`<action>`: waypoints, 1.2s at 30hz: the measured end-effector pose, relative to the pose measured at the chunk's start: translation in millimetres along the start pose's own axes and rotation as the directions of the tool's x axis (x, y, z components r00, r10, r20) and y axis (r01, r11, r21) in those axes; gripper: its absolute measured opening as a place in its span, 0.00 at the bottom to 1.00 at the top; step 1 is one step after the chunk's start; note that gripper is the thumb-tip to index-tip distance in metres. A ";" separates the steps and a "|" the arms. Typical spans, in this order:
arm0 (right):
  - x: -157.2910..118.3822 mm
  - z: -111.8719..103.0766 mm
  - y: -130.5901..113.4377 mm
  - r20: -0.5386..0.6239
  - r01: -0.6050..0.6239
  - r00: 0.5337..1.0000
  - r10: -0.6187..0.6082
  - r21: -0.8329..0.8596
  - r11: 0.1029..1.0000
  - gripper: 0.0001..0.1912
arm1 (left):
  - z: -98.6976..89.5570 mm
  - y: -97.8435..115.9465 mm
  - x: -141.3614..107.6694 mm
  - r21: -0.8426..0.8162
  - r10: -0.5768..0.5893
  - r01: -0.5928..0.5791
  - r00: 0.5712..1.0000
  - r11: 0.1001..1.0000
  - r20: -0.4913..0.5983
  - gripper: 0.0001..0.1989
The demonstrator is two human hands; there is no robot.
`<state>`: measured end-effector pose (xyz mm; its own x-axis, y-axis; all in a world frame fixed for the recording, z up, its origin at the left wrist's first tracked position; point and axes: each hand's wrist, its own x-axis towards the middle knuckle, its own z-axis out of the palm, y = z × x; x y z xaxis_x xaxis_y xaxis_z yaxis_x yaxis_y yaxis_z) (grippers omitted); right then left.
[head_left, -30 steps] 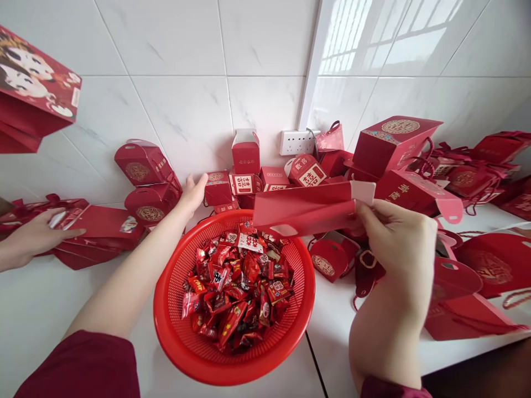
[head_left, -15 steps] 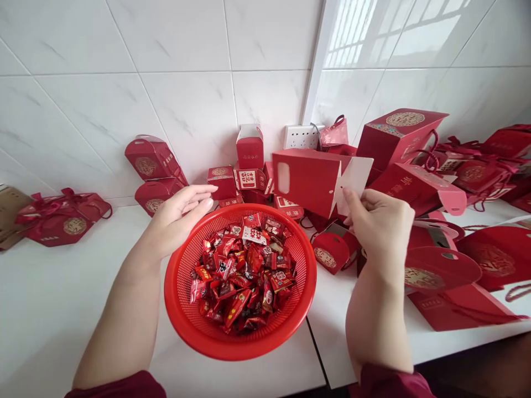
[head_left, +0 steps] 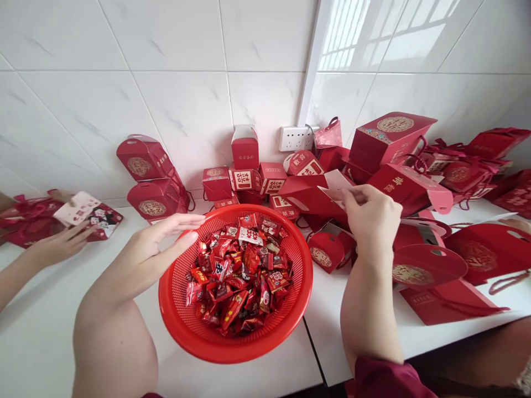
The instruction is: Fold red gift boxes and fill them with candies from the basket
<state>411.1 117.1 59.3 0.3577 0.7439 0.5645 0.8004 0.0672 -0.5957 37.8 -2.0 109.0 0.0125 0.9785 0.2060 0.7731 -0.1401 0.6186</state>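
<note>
A red plastic basket (head_left: pixel 305 287) on the white counter holds many wrapped candies (head_left: pixel 240 271), mostly red. Over the basket's left rim hovers my left hand (head_left: pixel 160 249), fingers extended, thumb apart, nothing in it. My right hand (head_left: pixel 369 213) is beyond the basket's right side, pinching the pale flap of a red folded paper box (head_left: pixel 305 193). That box is tilted, its far part in front of small red boxes, and its lower edge is partly lost among them.
Two stacked red boxes (head_left: pixel 151 199) stand at the back left. Many red gift boxes (head_left: pixel 429 265) crowd the right. A power socket (head_left: pixel 292 138) is on the wall. At far left, another person's hand (head_left: pixel 66 243) touches a printed box (head_left: pixel 97 218).
The red folded box in my right hand has turned and dropped a little. My left hand has moved slightly left and down. Another person's hand and a printed box have appeared at the left.
</note>
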 end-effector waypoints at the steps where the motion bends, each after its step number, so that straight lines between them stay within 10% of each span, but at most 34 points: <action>1: 0.4 -2.5 1.5 -0.042 0.029 0.999 -0.027 0.043 0.999 0.13 | 1.2 -1.1 -2.3 0.024 0.009 -0.009 1.000 1.000 0.007 0.17; 10: -3.1 24.2 -9.3 -0.258 0.215 0.953 -0.160 0.203 0.955 0.17 | 11.5 -4.1 -2.7 0.115 0.058 -0.066 0.996 0.991 0.072 0.17; 16: -14.8 23.9 -6.7 0.299 0.247 0.924 -0.238 0.008 0.969 0.18 | 9.8 -14.5 -2.2 0.152 0.103 -0.121 0.987 0.981 0.120 0.18; 19: -31.5 -3.8 3.9 0.397 0.227 0.898 -0.190 -0.048 0.973 0.15 | 8.5 -20.0 -2.1 0.174 0.106 -0.127 0.987 0.977 0.123 0.18; 26: -70.0 -83.6 38.4 -0.200 0.177 0.962 -0.187 -0.067 0.982 0.14 | 13.4 -19.9 -0.7 0.198 0.113 -0.148 0.978 0.969 0.175 0.18; 31: -74.2 -95.5 87.6 -0.155 -0.023 0.988 -0.002 -0.163 0.986 0.26 | 17.7 -17.1 -2.8 0.205 0.149 -0.197 0.962 0.959 0.228 0.19; 36: -85.8 -114.9 83.9 -0.155 0.092 0.982 -0.104 -0.083 0.992 0.06 | 13.0 -7.9 -13.1 0.171 0.158 -0.208 0.951 0.963 0.267 0.20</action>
<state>502.8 -17.6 26.6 0.3428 0.6206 0.7052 0.8669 0.0801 -0.4920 39.7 -11.8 91.5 0.3031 0.9486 0.0913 0.8504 -0.3125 0.4233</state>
